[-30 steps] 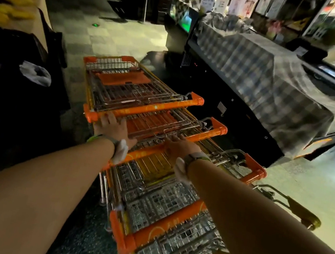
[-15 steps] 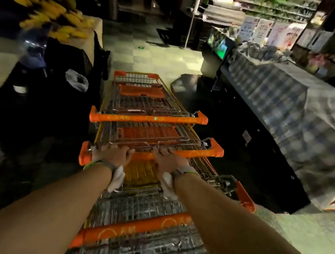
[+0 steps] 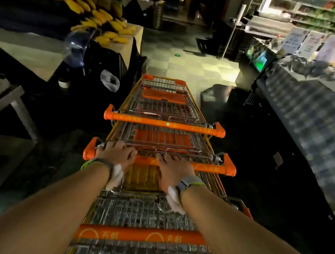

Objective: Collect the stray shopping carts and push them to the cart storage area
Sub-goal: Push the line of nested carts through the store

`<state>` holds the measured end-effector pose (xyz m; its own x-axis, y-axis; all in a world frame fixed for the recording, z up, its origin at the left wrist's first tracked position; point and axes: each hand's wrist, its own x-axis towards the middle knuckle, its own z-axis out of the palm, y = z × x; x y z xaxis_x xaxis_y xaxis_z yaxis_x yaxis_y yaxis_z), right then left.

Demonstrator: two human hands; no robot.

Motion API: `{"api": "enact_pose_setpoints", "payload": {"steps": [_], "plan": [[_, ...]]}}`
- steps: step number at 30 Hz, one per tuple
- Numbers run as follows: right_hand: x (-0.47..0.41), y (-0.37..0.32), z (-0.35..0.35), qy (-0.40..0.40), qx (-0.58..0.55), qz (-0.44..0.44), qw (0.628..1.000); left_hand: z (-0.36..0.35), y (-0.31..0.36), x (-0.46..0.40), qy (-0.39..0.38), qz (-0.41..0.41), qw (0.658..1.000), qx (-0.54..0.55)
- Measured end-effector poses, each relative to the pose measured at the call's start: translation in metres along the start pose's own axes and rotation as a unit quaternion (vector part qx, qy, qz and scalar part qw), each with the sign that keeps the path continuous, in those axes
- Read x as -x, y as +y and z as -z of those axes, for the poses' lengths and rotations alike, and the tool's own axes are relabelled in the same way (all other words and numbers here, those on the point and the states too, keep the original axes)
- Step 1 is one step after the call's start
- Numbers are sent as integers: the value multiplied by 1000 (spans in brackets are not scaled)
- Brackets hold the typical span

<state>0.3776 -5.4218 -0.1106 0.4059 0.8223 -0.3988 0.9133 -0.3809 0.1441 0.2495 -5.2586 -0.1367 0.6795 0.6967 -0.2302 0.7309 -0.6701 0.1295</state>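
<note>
A row of nested shopping carts with wire baskets and orange handles runs straight ahead of me down a dim aisle. The front cart leads, its handle crosswise. My left hand grips the second cart's orange handle near its left end. My right hand grips the same handle near its middle. A nearer orange handle lies under my forearms. Both wrists wear bands.
A banana display and a dark stand line the left side. A long case under a checked cloth runs along the right. Tiled floor stretches ahead toward a white pole and dark shelving.
The cart row has swung from pointing left to pointing straight down the aisle. Both hands stay on the same handle. The view has lifted and the carts have rolled forward.
</note>
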Motion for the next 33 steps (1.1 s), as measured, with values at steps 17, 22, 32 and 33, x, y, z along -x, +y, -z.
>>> {"api": "enact_pose_setpoints", "payload": {"steps": [17,22,32,33], "plan": [[-29,18,28,69,42,64,995,33,-1,-33,-122,-42,990,-60],[-51,37,42,32,-185,29,982,41,6,-38,-125,-99,984,-84],[-157,104,72,73,-174,-122,974,66,6,-156,19,12,996,-91],[-164,109,66,63,-171,-126,975,66,5,-165,10,21,994,-107]]}}
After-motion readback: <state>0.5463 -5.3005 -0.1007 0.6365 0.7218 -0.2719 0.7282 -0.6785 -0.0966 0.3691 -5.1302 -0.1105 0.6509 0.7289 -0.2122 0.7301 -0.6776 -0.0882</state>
